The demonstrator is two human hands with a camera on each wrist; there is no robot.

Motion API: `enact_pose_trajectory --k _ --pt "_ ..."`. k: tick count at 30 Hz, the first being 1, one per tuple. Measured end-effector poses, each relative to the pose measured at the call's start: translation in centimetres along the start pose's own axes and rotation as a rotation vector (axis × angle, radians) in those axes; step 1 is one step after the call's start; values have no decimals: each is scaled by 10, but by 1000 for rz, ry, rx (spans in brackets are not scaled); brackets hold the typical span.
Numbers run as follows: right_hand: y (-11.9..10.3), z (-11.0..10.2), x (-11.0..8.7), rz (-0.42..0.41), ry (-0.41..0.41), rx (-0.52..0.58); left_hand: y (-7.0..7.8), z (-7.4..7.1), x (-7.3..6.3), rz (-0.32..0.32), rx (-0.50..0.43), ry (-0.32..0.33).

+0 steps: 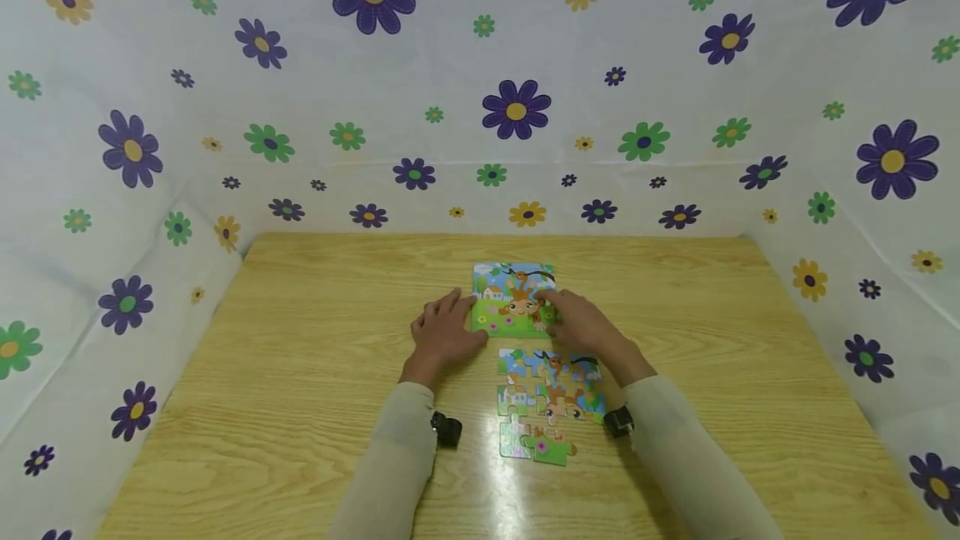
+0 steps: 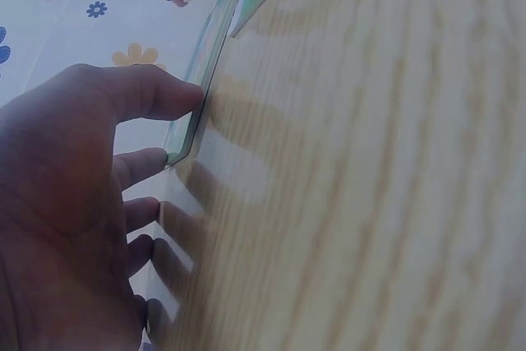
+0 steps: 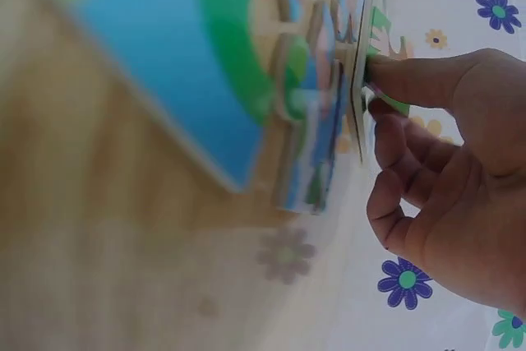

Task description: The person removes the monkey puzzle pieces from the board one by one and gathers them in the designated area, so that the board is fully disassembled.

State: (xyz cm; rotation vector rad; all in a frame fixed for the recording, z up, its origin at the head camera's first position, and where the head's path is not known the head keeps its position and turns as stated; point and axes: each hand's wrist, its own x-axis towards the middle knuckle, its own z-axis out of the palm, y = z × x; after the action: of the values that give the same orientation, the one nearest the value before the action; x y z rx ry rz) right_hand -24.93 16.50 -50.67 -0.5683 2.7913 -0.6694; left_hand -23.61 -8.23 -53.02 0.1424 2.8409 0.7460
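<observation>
A picture puzzle board (image 1: 491,323) lies flat on the table, showing a monkey, a house and a branch. My left hand (image 1: 446,332) rests at its left edge, with thumb and fingertips touching the rim. In the left wrist view its thumb (image 2: 160,92) presses the near side. Over the board's right part, my right hand (image 1: 585,325) pinches a green puzzle piece (image 3: 394,104) between thumb and fingers. Closer to me lies a group of puzzle pieces (image 1: 555,402), in loose rows, some joined.
The wood-grain table (image 1: 337,315) extends around the board. A white flowered cloth (image 1: 450,65) hangs behind and at both sides. A black wrist camera (image 1: 447,429) sits at my left cuff, and another (image 1: 618,422) at the right, beside the loose pieces.
</observation>
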Motion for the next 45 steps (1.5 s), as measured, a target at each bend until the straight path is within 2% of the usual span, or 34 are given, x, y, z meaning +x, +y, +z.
enact_pose_trajectory --k 4,10,16,21,25,39,45 --pt "-1 0 -4 -26 44 12 1 -1 -1 1 -3 -3" --pt "0 -2 -12 2 92 95 0 0 0 5 -9 1" --pt "5 -5 -27 -12 91 168 1 -1 0 -2 -13 -2" --pt "6 -8 -45 -68 93 165 2 -2 0 -1 -19 0" --pt "10 -8 -59 -95 83 153 1 -1 0 0 -12 7" --pt "12 -5 -96 -73 4 153 2 -1 -2 -7 -27 3" --pt "12 -2 -113 -106 -36 171 4 -1 -3 -7 -22 1"
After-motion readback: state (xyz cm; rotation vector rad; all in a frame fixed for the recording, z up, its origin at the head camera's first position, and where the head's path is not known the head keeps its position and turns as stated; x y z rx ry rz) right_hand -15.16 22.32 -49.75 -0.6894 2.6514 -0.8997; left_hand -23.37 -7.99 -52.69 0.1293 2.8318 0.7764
